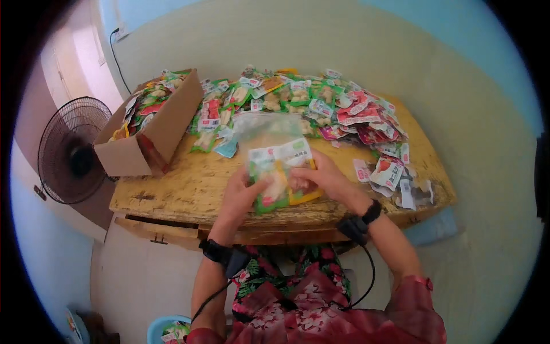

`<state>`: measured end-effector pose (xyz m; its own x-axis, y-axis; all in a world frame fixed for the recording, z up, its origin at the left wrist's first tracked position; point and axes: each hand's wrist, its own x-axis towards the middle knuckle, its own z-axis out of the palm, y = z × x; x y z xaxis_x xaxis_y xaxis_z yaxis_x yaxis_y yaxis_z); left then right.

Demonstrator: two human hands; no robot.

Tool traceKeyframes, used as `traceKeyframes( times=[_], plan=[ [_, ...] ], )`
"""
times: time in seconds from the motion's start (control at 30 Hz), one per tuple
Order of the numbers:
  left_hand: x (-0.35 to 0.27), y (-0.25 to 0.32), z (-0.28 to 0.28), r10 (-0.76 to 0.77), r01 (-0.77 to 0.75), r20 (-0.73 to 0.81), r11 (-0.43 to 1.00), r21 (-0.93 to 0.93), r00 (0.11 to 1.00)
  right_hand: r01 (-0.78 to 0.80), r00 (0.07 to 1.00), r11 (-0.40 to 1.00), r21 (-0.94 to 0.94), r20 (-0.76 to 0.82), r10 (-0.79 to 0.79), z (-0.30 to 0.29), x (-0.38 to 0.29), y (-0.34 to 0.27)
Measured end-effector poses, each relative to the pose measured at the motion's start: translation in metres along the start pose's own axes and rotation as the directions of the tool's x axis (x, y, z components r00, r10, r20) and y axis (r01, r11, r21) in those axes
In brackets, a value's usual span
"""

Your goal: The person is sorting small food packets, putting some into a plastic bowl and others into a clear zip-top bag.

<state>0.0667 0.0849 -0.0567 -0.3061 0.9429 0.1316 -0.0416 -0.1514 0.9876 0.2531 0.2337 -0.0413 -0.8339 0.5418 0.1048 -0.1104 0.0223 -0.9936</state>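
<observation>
My left hand (240, 189) grips a green-edged food packet (273, 191) with pale contents. A yellow-edged food packet (304, 182) with brownish contents is in my right hand (320, 174), its thumb across the front. The two packets are side by side, slightly overlapping, above the near part of a worn yellow wooden table (172, 189). Just beyond them a clear plastic bag (268, 124) lies in front of a large heap of green-edged packets (273, 101). My fingers behind the packets are hidden.
An open cardboard box (172, 118) full of packets stands at the table's left end, beside a black fan (75, 150). Red and white packets (365, 114) are piled at the right, with loose ones (386, 172) nearer. A blue basin (157, 329) holding packets is on the floor.
</observation>
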Motion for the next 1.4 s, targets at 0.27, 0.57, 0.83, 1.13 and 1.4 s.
traceKeyframes(
  times=[0.27,0.57,0.83,1.13,1.4],
  plan=[
    [-0.015,-0.028,-0.023,0.068,-0.065,-0.248,0.998,0.023,0.966,-0.057,0.996,0.985,-0.164,-0.070,0.046,0.007,0.014,0.014],
    [-0.104,-0.014,-0.055,0.184,-0.249,-0.453,0.964,-0.089,0.872,0.250,0.887,0.734,-0.631,-0.155,-0.435,0.037,-0.030,0.003],
    [-0.232,-0.027,-0.113,0.016,-0.087,-0.647,0.993,-0.078,0.762,0.357,0.752,0.753,-0.553,0.648,0.119,0.147,-0.049,-0.031],
    [-0.503,-0.070,-0.244,-0.042,0.311,-0.996,0.948,-0.063,-0.074,-0.034,0.211,0.941,-0.337,0.918,0.337,0.264,0.014,0.059],
    [-0.739,-0.099,-0.198,0.347,0.784,-0.793,0.569,-0.247,-0.501,-0.249,-0.090,0.801,-0.545,0.836,0.541,0.389,0.007,0.196]
  ],
)
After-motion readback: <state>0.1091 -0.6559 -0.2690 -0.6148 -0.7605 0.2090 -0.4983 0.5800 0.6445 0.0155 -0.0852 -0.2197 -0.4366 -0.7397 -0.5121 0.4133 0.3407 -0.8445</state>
